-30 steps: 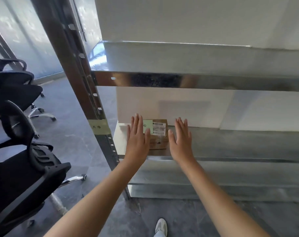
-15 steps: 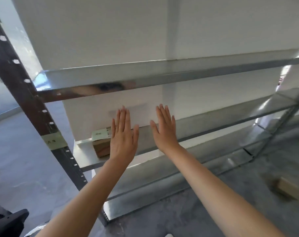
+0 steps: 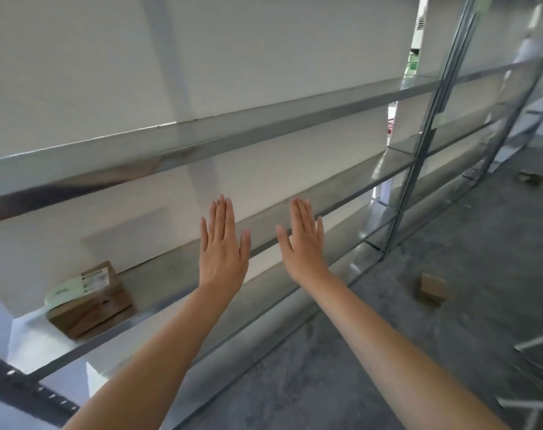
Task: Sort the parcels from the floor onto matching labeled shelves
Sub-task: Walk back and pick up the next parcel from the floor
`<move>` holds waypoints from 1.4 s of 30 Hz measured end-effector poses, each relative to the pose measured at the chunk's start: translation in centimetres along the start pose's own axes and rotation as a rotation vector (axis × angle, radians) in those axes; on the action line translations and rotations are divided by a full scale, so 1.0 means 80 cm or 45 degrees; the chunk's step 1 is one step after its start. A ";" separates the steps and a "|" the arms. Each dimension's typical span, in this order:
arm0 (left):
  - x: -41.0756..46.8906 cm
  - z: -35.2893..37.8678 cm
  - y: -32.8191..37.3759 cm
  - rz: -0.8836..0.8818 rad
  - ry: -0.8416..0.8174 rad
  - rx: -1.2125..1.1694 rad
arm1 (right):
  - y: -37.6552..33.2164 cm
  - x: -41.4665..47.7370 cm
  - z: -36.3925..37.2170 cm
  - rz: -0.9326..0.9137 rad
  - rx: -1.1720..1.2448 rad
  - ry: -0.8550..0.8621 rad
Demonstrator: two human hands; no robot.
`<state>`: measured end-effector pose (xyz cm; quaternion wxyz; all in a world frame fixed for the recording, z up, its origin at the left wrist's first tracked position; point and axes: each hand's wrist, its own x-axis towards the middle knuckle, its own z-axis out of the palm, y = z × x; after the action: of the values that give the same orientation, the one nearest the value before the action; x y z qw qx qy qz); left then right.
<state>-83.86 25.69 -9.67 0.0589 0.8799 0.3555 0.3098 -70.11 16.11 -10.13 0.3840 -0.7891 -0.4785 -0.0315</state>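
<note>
Concrete floor (image 3: pixel 372 352), metal shelving (image 3: pixel 264 125): standing alongside. Holding left hand (image 3: pixel 223 246) and right hand (image 3: pixel 304 243) out flat, empty. Likely heading for nearest floor parcel (image 3: pixel 433 288); worth squaring up, gripping both sides.

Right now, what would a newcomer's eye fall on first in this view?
Two bare hands at centre, the left hand and right hand, flat and open in front of the metal shelves, holding nothing. At lower left a labelled brown parcel sits on a shelf. At right a second parcel lies on the grey floor.
</note>
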 end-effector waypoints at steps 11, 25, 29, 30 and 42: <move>0.065 0.167 0.261 0.281 -0.143 -0.153 | 0.255 0.004 -0.186 0.263 -0.150 0.189; 0.089 0.314 0.513 0.595 -0.287 -0.335 | 0.481 -0.036 -0.346 0.585 -0.356 0.317; 0.109 0.350 0.549 0.644 -0.313 -0.378 | 0.524 -0.034 -0.359 0.671 -0.378 0.328; 0.114 0.360 0.557 0.662 -0.330 -0.407 | 0.534 -0.031 -0.361 0.693 -0.390 0.330; 0.261 0.505 0.646 0.790 -0.412 -0.626 | 0.669 0.094 -0.408 0.948 -0.533 0.370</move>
<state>-18.15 5.97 -14.82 0.2261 0.9421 -0.0243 0.2465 -13.99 -12.36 -14.86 0.2646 -0.9555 -0.0865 -0.0979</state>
